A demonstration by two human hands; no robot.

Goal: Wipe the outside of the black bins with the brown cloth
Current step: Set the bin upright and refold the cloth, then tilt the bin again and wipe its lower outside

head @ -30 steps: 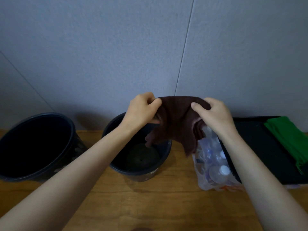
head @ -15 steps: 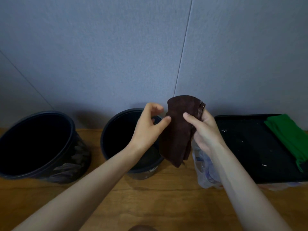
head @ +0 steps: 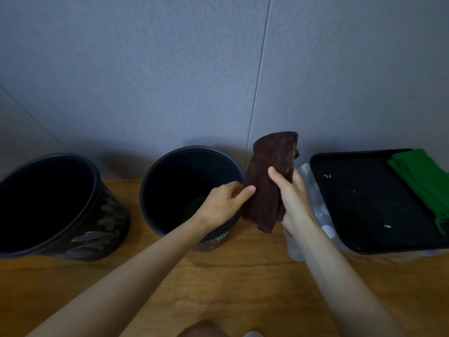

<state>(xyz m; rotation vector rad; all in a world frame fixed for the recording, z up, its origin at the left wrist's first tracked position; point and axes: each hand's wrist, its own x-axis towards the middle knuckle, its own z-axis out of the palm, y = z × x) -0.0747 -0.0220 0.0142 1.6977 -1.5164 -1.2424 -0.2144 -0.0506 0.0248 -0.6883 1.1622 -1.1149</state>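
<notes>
Two black bins stand on the wooden table against the wall: a large one (head: 107, 215) with a pale leaf pattern at the left, and a smaller plain one (head: 170, 156) in the middle. My right hand (head: 292, 198) holds the folded brown cloth (head: 267, 161) upright just right of the smaller bin, with the thumb across its front. My left hand (head: 222, 205) hovers at that bin's right rim with loosely bent fingers. Its thumb tip touches the cloth's left edge. Whether the fingers touch the rim is unclear.
A black tray (head: 364, 203) lies at the right with a green cloth (head: 422, 181) on its far corner. A clear plastic bag of bottles (head: 320, 212) sits between the tray and my right arm. The grey wall closes the back; bare wooden tabletop (head: 243, 276) lies in front.
My left hand let go of the cloth and dropped toward the smaller bin's rim. My right hand now holds the folded cloth alone. The view tilted so the bins sit lower.
</notes>
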